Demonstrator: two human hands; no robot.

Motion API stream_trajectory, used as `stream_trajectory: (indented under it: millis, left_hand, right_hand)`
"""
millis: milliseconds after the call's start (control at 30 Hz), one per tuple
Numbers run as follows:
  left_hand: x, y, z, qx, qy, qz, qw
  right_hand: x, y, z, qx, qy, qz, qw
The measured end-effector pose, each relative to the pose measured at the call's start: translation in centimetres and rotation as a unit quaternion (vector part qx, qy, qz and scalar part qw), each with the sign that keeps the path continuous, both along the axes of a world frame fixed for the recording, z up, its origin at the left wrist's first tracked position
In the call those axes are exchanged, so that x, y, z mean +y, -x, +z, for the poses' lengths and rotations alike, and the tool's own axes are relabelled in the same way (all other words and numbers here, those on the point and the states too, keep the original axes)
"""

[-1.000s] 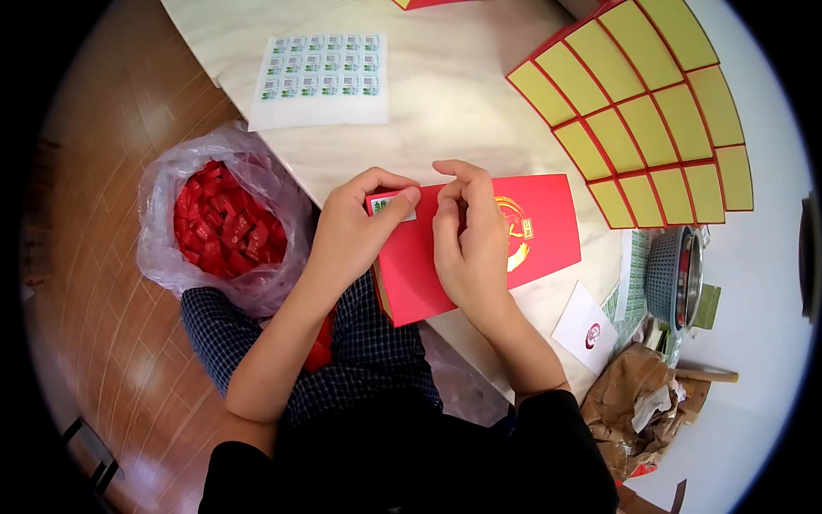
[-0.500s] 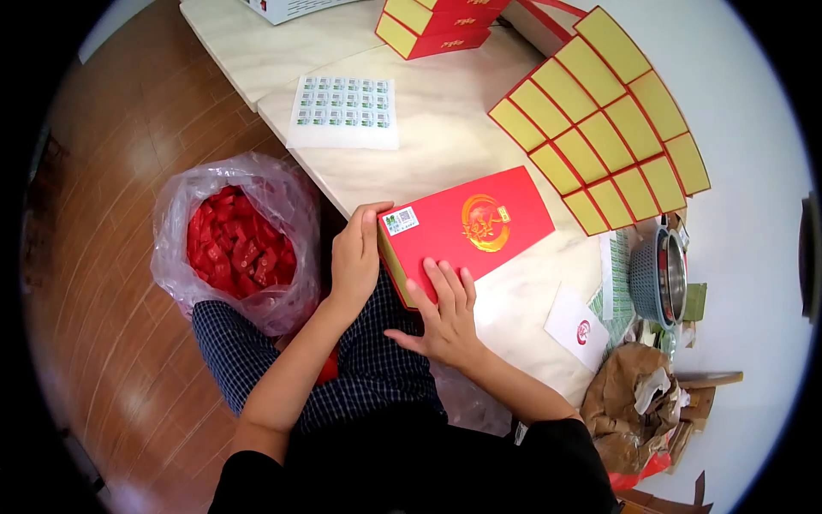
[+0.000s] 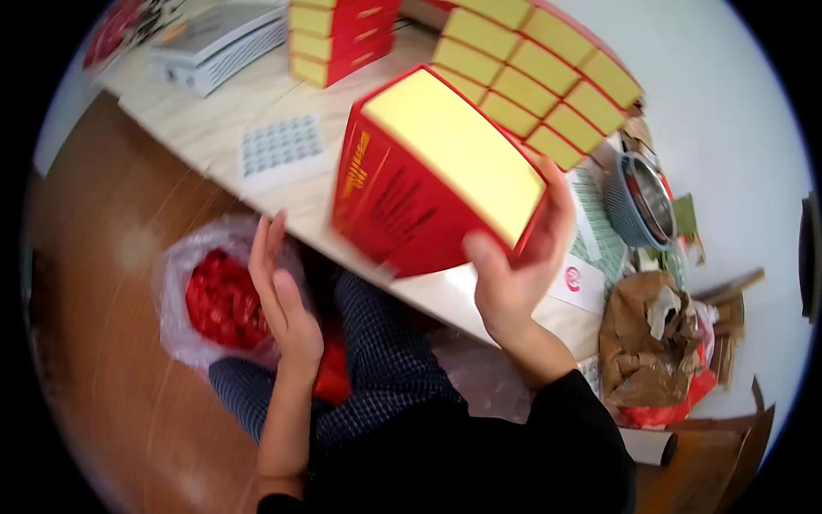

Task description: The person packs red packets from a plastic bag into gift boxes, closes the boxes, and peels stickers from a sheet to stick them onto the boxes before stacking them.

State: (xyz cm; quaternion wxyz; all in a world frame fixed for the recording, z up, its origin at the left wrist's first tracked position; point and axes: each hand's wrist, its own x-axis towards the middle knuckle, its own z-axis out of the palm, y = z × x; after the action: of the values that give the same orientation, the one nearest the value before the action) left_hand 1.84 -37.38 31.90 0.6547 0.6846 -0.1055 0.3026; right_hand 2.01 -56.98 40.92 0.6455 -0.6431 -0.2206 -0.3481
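A red gift box [image 3: 402,193] with a pale yellow side is tilted up above the table's front edge. My right hand [image 3: 522,261] grips it at the near right end, thumb on the red printed face and fingers around the far side. To the left of the box, my left hand [image 3: 287,300] is off it, its fingers stretched out and holding nothing. Yellow and orange lettering and dark print, blurred, show on the box's red face. Behind it, several like boxes [image 3: 535,73] are stacked with their yellow sides showing.
A plastic bag [image 3: 184,321] of small red packets [image 3: 223,295] stands on the floor at left. On the table [image 3: 214,141] lie a sticker sheet [image 3: 282,147], a grey-white device [image 3: 223,47] and another box stack [image 3: 342,38]. A basket [image 3: 629,201] and crumpled brown paper [image 3: 638,351] are at right.
The box has been lifted off the table and turned so its yellow side shows. My left hand has let go and moved left. My right hand now grips the box. The view has shifted.
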Motion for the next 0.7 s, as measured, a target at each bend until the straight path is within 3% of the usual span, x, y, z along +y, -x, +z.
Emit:
stream_trajectory:
  millis: [33,100,233,267,300,333,367,400,433,500,567,633,700]
  left_hand:
    - [-0.5,0.1,-0.9,0.014,-0.036,-0.006,0.999]
    - [-1.5,0.9,-0.9,0.024,-0.282,0.078,0.956]
    - [-2.7,0.3,-2.0,0.073,-0.219,-0.02,0.973]
    - [-2.6,0.1,-2.3,0.093,-0.297,-0.024,0.95]
    - [-2.8,-0.2,-2.4,0.111,-0.374,-0.024,0.921]
    - [-3.2,-0.2,-2.3,0.111,-0.361,-0.036,0.925]
    - [-3.3,-0.5,-2.3,0.108,-0.366,-0.043,0.923]
    - [-3.3,-0.8,-2.2,0.1,-0.381,-0.061,0.917]
    - [-3.3,-1.1,-2.2,0.093,-0.395,-0.077,0.911]
    - [-3.9,-1.3,-1.7,0.093,-0.381,-0.069,0.917]
    - [-3.9,-1.5,-1.6,0.116,-0.374,-0.078,0.917]
    - [-3.8,-1.6,-1.7,0.112,-0.38,-0.074,0.915]
    - [-3.8,-1.6,-1.9,0.107,-0.388,-0.069,0.913]
  right_hand:
    - [-0.3,-0.5,0.3,0.068,-0.128,0.04,0.989]
    - [-1.2,-2.1,-0.9,0.154,-0.272,0.04,0.949]
    - [-3.8,-5.3,-6.5,0.214,-0.333,-0.026,0.918]
    - [-5.0,-5.7,-7.2,0.212,-0.339,-0.034,0.916]
    - [-6.3,-6.1,-7.6,0.298,-0.327,-0.032,0.896]
    - [-7.5,-6.5,-8.2,0.383,-0.313,-0.029,0.869]
    - [-9.2,-7.0,-10.2,0.381,-0.319,-0.034,0.867]
    - [-10.9,-7.5,-12.8,0.284,-0.109,-0.206,0.93]
    - [-12.1,-7.7,-13.3,0.165,0.114,-0.359,0.912]
    - [-16.3,-7.9,-12.8,0.123,0.091,-0.364,0.919]
    - [-21.8,-8.5,-12.1,0.187,0.066,-0.426,0.883]
    - [-29.0,-10.1,-13.6,0.158,0.149,-0.522,0.825]
    - [-36.1,-11.6,-16.7,0.188,0.254,-0.605,0.731]
